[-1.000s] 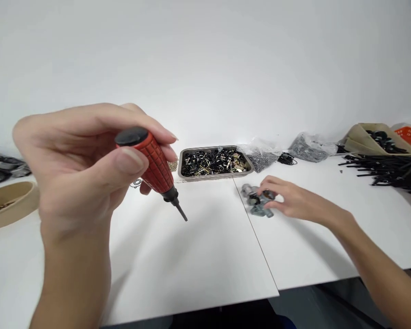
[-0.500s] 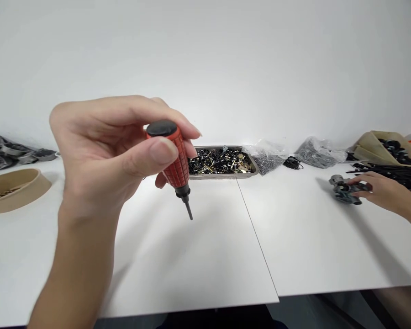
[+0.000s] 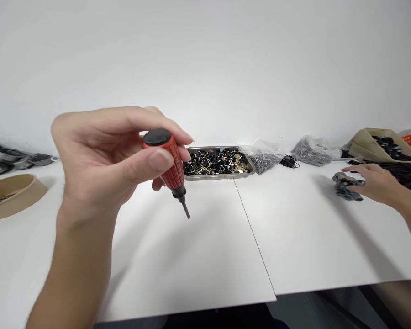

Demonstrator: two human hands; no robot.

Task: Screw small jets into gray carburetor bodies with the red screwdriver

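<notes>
In the head view, my left hand (image 3: 113, 160) is raised over the left half of the white table. Its thumb and fingers close round the red handle of a screwdriver (image 3: 174, 167), with a black cap on top and the dark tip slanting down, clear of the tabletop. Far to the right, my right hand (image 3: 376, 183) has thumb and index finger round a small grey metal part that looks like a carburetor (image 3: 347, 189). The hand hides part of it, and I cannot tell whether it rests on the table or is slightly lifted.
A metal tray (image 3: 222, 177) of mixed screws and small fittings stands against the wall. Plastic bags (image 3: 315, 151), a beige bin (image 3: 366, 141) of black parts and black tubes (image 3: 393, 168) line the back right. A tan bowl (image 3: 23, 196) and dark grey parts (image 3: 7, 157) are at left.
My left hand and the screwdriver appear slightly lower and further left. The fingers of my right hand have shifted on the grey part, which has turned a little.
</notes>
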